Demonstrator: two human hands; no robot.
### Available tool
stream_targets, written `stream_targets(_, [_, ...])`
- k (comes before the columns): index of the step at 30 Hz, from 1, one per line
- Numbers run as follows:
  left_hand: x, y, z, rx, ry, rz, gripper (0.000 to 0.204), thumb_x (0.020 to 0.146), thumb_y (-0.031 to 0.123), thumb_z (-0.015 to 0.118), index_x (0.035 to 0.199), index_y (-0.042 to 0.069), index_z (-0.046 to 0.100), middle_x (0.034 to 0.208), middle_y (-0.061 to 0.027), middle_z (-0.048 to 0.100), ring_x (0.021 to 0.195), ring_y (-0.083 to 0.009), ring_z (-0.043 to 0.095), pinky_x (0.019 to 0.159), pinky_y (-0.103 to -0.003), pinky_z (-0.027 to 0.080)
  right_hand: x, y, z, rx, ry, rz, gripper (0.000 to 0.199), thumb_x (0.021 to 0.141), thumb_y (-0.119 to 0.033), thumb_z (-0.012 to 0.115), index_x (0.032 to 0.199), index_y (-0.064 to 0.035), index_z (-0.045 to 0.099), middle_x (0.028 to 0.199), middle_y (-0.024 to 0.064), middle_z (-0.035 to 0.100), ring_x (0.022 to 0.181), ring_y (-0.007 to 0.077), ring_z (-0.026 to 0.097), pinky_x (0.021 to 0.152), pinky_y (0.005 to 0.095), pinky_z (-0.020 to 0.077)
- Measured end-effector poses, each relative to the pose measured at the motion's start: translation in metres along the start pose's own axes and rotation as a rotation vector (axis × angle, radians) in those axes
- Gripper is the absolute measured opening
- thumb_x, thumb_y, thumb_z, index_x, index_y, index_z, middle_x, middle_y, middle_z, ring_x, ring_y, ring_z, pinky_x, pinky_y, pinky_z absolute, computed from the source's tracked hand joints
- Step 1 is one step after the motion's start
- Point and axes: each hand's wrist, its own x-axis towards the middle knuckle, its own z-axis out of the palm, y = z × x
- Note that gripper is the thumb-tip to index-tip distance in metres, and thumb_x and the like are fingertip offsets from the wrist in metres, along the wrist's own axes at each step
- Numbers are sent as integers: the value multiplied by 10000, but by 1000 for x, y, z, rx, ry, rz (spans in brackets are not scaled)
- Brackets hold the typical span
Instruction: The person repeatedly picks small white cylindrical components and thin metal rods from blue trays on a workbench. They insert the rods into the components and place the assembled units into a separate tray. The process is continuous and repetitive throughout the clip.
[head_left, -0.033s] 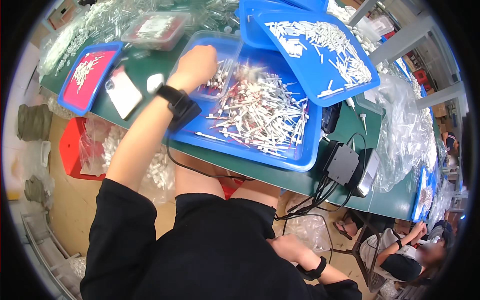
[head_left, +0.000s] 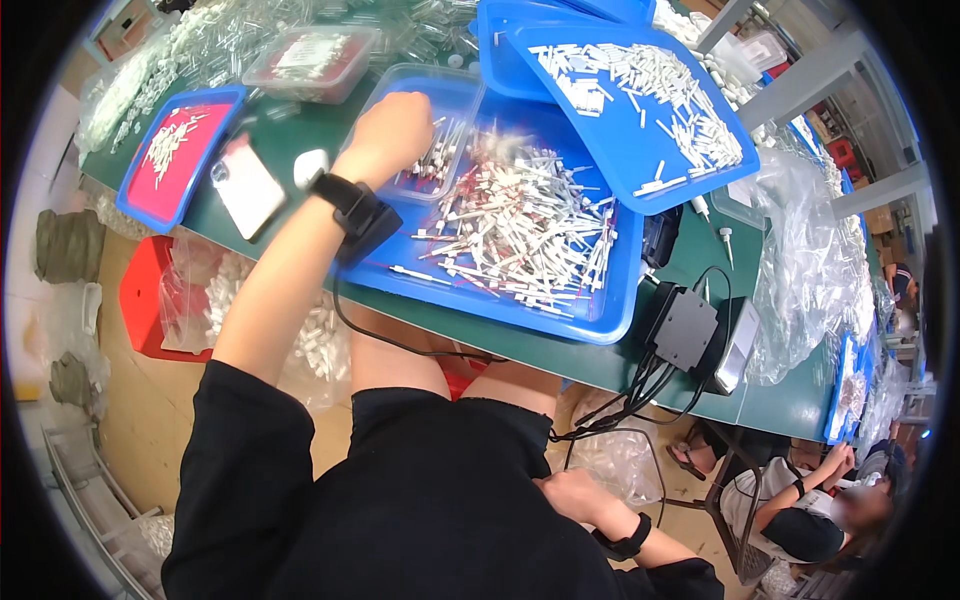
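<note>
My left hand (head_left: 398,130) is closed over the upper left of a clear plastic box (head_left: 452,95), its fingers curled down out of sight. Whatever it may be holding is hidden. Inside the box lie thin white sticks with dark red parts (head_left: 432,165). This box stands in the left part of a large blue tray (head_left: 615,320). To its right in the tray is a loose heap of similar white and red sticks (head_left: 530,225); its upper end is blurred. My right hand (head_left: 572,495) rests against my black clothing at the waist, away from the table, fingers mostly hidden.
A second blue tray (head_left: 640,190) with short white pieces overlaps the big tray's right corner. Left are a phone (head_left: 248,188), a white mouse-shaped object (head_left: 311,167) and a small red-lined tray (head_left: 205,150). A cabled black device (head_left: 685,325) sits at the table edge. A person (head_left: 800,510) sits at right.
</note>
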Motion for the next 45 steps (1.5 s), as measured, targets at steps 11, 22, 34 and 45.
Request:
stream_targets(11, [-26,15,-49,-1181,265,26,232,864,89,628,1051,-43,592,874,-149,679,690,-178,679,624,-258,548,14,20,-16,163,332,-288,171,643,-190,655,670,-48,564,660,140,605,629,352,612,544,425,478])
stream_targets(22, [-84,70,-71,-1716,-96,133,182,895,78,627,1046,23,543,1023,-202,655,791,-188,682,714,-303,572,0,35,-306,-238,1179,37,136,782,-72,667,911,-34,689,851,110,695,751,208,658,714,317,505])
stream_targets(34, [-124,89,-69,-1951,-150,79,124,883,42,636,960,41,539,935,-141,654,741,-187,672,670,-317,571,62,62,-345,-392,677,179,162,657,-86,749,790,-40,670,764,119,664,736,263,656,667,361,503])
stream_targets(45, [-121,94,-62,-1967,-104,21,159,902,71,628,1040,35,558,904,-129,663,725,-183,669,632,-298,548,62,79,-333,-550,1008,166,125,801,-161,641,862,-54,621,837,115,659,782,312,637,685,402,495])
